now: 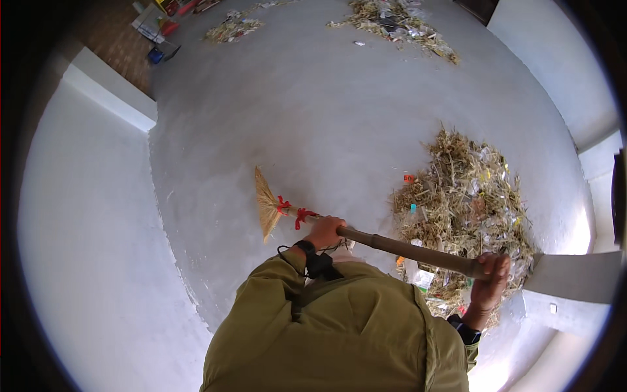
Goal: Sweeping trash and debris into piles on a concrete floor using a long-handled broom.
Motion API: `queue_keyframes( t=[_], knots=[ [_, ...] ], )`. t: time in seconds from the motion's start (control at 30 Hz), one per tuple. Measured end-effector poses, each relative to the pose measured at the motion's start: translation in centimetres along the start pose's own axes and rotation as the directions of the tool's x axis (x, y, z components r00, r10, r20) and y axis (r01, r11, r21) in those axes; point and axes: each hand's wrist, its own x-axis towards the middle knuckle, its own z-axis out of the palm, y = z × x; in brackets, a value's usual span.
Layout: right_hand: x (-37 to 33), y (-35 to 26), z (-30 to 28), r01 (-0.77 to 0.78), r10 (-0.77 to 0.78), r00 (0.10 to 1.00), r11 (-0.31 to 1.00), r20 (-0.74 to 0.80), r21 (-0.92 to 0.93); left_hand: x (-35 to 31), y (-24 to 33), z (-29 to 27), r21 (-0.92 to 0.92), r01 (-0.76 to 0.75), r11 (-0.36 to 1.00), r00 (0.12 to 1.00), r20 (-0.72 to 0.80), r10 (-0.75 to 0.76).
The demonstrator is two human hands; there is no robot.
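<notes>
A long broom (405,247) with a bamboo handle slants across in front of my body. Its fanned straw head (265,204) points left over the grey floor, bound with red ties (304,217) where it meets the handle. My left hand (324,232) is closed round the handle just behind the ties. At the handle's upper end, on the right, my right hand (491,279) grips it. Beneath the handle and to the right lies a large pile of dry straw mixed with litter (464,189). Whether the bristles touch the floor I cannot tell.
A second straw and litter pile (400,25) lies far off, with a smaller heap (234,28) to its left. White walls (98,196) run along the left and right (555,59). A blue dustpan-like thing (156,55) stands at the far left. A low wall end (575,277) juts in at right.
</notes>
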Motion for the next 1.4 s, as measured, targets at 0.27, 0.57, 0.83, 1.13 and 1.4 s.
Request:
queue_keyframes(
  t=[0.27, 0.57, 0.83, 1.13, 1.4],
  knots=[
    [2.9, 4.2, 3.8, -0.193, 0.194, 0.977, 0.981, 0.090, -0.022, 3.1, -5.5, -2.2, 0.091, 0.135, 0.987, 0.978, 0.144, -0.148],
    [-6.2, -4.8, 0.3, -0.086, -0.028, 0.863, 0.976, -0.505, -0.200, 12.6, 4.3, 8.5, 0.036, -0.258, 0.965, 0.891, 0.395, 0.223],
    [-17.0, -12.9, 1.9, -0.040, -0.336, 0.681, 0.870, -0.651, -0.491, 12.9, 18.7, 16.7, -0.187, -0.629, 0.754, 0.510, 0.633, 0.582],
    [-28.6, -15.7, -3.8, 0.155, -0.594, 0.386, 0.796, -0.705, -0.585, 9.3, 25.2, 15.2, -0.467, -0.666, 0.581, 0.286, 0.560, 0.778],
    [-23.3, -11.7, -7.7, 0.230, -0.402, 0.653, 0.913, -0.642, -0.338, 10.6, 19.9, 10.7, -0.257, -0.621, 0.740, 0.487, 0.613, 0.622]
  ],
)
